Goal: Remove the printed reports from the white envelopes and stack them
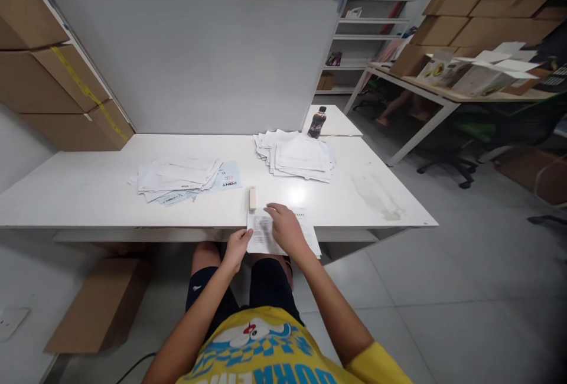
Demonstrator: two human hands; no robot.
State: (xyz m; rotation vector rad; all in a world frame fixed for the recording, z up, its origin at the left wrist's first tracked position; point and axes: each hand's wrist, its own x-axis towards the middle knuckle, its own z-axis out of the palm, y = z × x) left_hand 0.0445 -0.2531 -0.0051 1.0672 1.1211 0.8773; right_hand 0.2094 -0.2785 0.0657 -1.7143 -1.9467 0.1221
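The left hand (236, 246) is pinching the near left edge of a printed sheet (266, 236) overhanging the table (88, 195) edge, while the right hand (286, 227) is lying open and flat on it. Beside the stapler (253, 198), the overhanging sheet may be slipping off or creasing if pressure eases.

On the white table (88, 195) we count two paper stacks (179, 178), (296, 156), one stapler (253, 198), one bottle (317, 122).
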